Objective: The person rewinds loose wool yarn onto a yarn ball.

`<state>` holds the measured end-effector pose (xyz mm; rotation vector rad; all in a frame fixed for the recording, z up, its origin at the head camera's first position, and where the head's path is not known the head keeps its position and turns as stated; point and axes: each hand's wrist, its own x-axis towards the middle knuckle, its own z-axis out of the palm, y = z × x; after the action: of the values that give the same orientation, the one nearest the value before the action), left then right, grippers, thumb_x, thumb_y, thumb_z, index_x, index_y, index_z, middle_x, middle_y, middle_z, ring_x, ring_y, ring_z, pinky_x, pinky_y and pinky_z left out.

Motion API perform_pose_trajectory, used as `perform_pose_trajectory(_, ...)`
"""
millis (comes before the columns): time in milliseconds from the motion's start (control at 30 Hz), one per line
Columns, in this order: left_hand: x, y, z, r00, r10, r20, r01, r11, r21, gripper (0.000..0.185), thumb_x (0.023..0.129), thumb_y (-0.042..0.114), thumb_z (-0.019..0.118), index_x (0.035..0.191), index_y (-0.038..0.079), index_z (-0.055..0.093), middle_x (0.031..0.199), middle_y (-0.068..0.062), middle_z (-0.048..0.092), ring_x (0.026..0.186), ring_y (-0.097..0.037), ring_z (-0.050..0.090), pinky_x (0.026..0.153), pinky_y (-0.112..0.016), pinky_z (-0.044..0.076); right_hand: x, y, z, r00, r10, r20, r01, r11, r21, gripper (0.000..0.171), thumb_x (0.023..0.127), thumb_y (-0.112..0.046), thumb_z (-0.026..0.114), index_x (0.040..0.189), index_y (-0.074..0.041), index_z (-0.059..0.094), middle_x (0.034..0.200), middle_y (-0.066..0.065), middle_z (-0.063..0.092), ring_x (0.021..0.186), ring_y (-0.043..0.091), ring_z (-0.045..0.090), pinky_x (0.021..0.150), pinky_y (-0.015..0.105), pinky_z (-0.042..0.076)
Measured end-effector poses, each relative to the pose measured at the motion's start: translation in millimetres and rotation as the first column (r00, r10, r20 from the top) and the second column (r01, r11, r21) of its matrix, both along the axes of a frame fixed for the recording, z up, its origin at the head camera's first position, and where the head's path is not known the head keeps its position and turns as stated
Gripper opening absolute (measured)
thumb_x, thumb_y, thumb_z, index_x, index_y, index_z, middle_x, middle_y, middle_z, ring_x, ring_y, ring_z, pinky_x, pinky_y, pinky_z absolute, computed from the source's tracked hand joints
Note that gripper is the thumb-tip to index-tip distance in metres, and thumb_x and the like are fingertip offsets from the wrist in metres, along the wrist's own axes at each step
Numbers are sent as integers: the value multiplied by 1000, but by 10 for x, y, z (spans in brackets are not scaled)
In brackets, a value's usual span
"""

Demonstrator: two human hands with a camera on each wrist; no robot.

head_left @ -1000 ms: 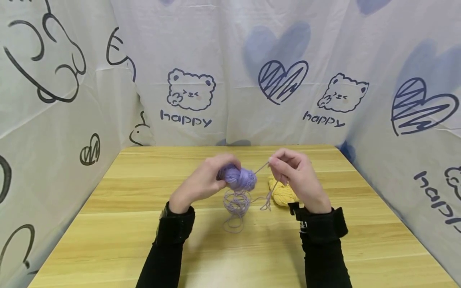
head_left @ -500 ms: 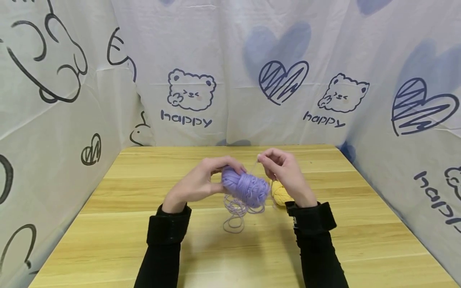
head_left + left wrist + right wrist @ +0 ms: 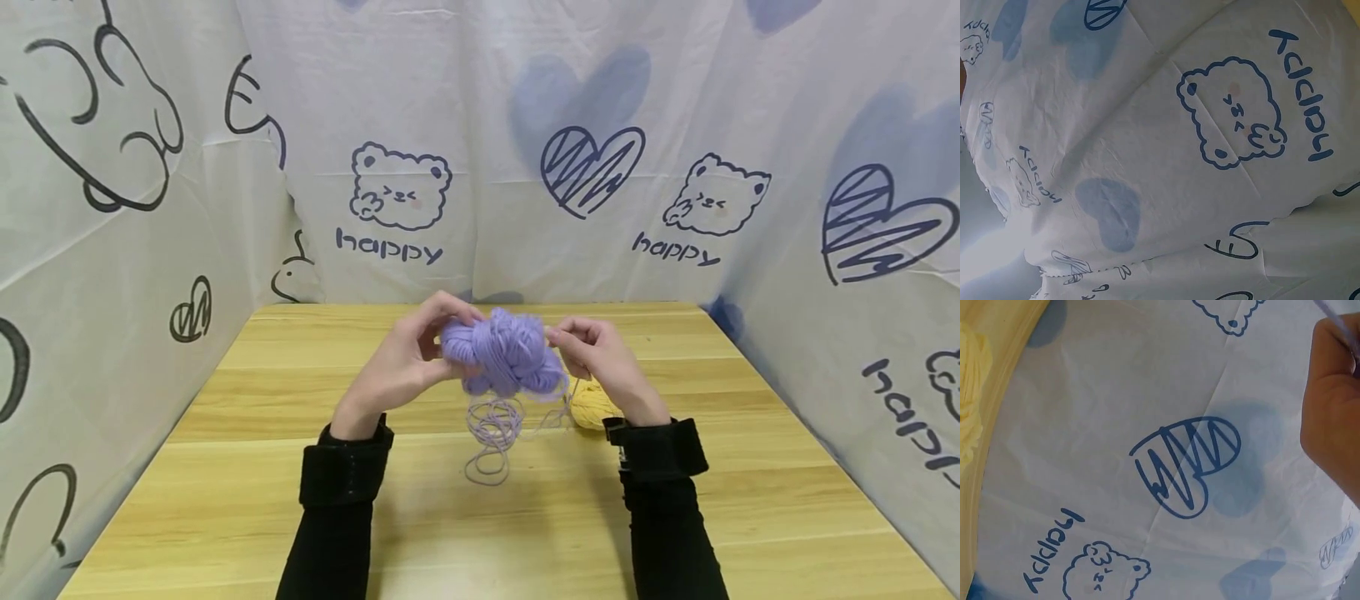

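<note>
In the head view, a ball of purple yarn (image 3: pixel 510 350) is held up over the table by my left hand (image 3: pixel 401 358), thumb below and fingers above its left end. Close to the ball's right side, my right hand (image 3: pixel 603 358) pinches a strand of the same yarn between thumb and fingertips. Below the ball, a loose coil of purple strand (image 3: pixel 495 425) lies on the wood. A yellow yarn ball (image 3: pixel 592 406) sits behind the right wrist, partly covered by it. The right wrist view catches part of the right hand (image 3: pixel 1335 406) with a purple strand (image 3: pixel 1335 315) at it.
The wooden table (image 3: pixel 247 467) spans the space beneath both arms. White cloth (image 3: pixel 495 100) with printed bears and hearts hangs behind it and along both sides. The left wrist view shows mainly this cloth (image 3: pixel 1147 125).
My left hand has turned the purple ball and raised it slightly. The right hand first came left toward the ball, then dipped a little beside it. The yellow ball has not moved.
</note>
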<state>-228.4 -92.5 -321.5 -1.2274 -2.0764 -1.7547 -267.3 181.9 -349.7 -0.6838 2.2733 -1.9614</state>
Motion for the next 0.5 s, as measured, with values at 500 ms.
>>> perform_pose_trajectory(500,-86,74,-56,971,219,95,-214,975,-62,36,77,-1,73,102,6,47,112,-13,59,102,-28,62,72,-34,61,195,149,212,993,-57,-105,39,986,-164,12,95,-16,59,92,-6,63,56,-3,36,49,15,27,46,30,21)
